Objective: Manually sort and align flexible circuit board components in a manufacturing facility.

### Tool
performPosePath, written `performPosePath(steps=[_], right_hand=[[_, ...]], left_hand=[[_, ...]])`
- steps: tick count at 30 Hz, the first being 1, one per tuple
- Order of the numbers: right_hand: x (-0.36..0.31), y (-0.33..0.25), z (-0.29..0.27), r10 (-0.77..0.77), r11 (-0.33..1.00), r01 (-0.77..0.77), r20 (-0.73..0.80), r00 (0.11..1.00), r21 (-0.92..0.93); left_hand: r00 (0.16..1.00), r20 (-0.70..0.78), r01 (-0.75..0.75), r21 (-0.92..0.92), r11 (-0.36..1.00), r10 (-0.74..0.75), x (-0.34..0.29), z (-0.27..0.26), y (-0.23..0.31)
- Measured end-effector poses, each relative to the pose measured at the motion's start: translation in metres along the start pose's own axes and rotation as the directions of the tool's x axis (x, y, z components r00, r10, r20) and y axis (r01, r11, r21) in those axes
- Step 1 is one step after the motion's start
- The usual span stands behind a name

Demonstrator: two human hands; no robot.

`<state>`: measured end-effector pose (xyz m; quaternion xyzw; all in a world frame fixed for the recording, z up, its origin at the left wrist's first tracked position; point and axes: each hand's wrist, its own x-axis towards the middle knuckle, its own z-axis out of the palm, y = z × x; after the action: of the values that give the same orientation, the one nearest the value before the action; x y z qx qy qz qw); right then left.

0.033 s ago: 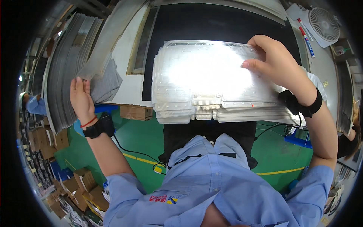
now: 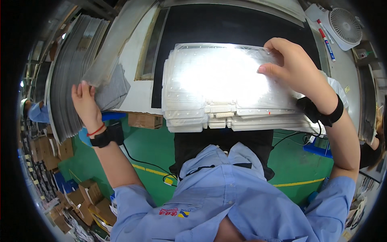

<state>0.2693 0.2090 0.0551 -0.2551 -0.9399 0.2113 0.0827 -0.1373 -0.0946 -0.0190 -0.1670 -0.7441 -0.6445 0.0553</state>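
A pile of clear plastic sheets [image 2: 183,86] lies in front of me, its layers slightly staggered and glare across the top. My right hand [image 2: 288,66] grips the top sheet at its far right corner, thumb on the surface and the other fingertips curled at the far edge, partly hidden. At the left, my left hand [image 2: 85,101] has its fingers extended, the fingertips at the lower end of a long translucent plastic strip [image 2: 117,38]. Whether they still press on the strip is hard to see. Beside that hand rests a crumpled grey cloth [image 2: 115,88].
A tall row of grey sheets [image 2: 70,76] stands at the far left. The pile rests on a black mat [image 2: 225,24]. Two markers [image 2: 327,44] and a white fan [image 2: 346,26] are at the far right. A cardboard box [image 2: 145,120] sits under the table edge; cables hang on both sides.
My left hand has shifted slightly left, with its fingers more apart at the strip's end. My right hand and the pile look the same.
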Motion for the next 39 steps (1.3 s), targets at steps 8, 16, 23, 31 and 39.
performPosePath(steps=[8,16,23,31,39], right_hand=[[-0.001,0.006,0.003,-0.112,0.994,0.11,-0.077,0.991,-0.025],[0.003,0.008,0.001,-0.073,0.997,0.073,0.01,0.997,-0.004],[0.004,0.018,0.004,-0.099,0.994,0.099,-0.014,0.995,0.037],[0.009,0.01,0.0,-0.034,0.997,0.034,0.006,0.999,0.074],[0.007,0.011,0.001,-0.028,0.993,0.036,-0.067,0.997,0.114]], left_hand=[[0.558,0.824,0.177,0.003,0.984,-0.103,-0.059,0.079,0.057],[0.392,0.908,0.39,-0.02,0.921,-0.146,-0.078,0.132,0.071],[0.639,0.77,0.284,-0.23,0.931,-0.005,-0.094,0.139,0.066],[0.371,0.928,0.585,-0.209,0.784,-0.03,-0.09,0.134,0.074],[0.406,0.913,0.531,-0.208,0.822,-0.031,-0.092,0.134,0.068]])
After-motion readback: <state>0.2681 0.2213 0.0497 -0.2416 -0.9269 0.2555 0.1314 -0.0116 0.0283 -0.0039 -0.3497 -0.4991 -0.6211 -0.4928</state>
